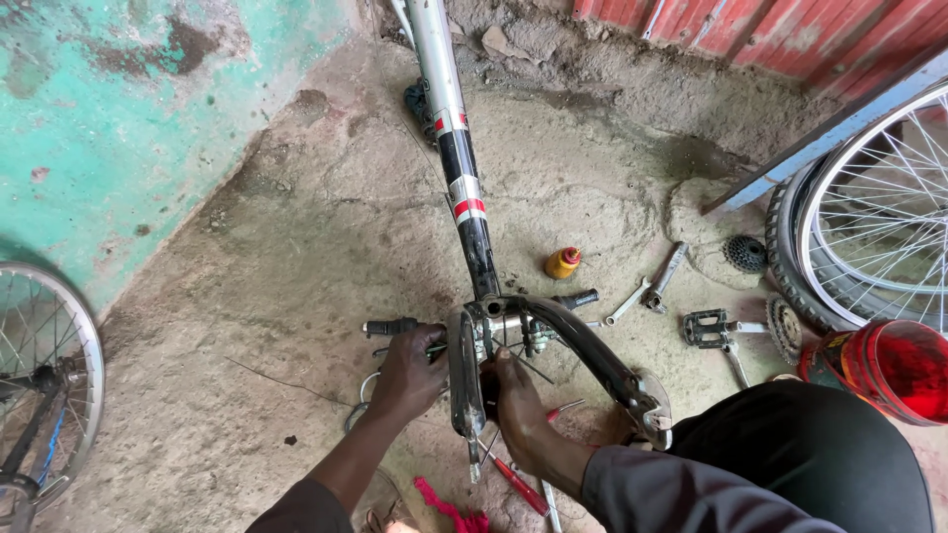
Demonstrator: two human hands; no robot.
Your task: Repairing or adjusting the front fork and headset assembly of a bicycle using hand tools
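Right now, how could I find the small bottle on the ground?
Follow the silver and black bicycle frame tube down towards the hands. Just right of its black lower end, on the bare concrete floor, stands a small yellow bottle. Unlike the grey wrenches nearby, it is yellow with a red cap.

Two hands show, the left hand point(410, 370) and the right hand point(518, 405), both at one upturned bicycle frame point(464, 188), which carries one black fork point(592, 360). Two handlebar grips stick out, one on the left point(390, 326) and one on the right point(578, 298). Three wheels are partly in view: one spoked wheel at the left edge point(44, 395) and two at the right edge, a bare rim point(879, 217) and a tyred wheel point(790, 257) behind it. On the floor lie one small yellow bottle point(563, 263), two spanners point(647, 286), one pedal point(706, 328), two toothed cogs point(747, 254), one red-handled screwdriver point(518, 486) and one red rag point(449, 508). One red lamp-like thing point(884, 365) sits at the right.
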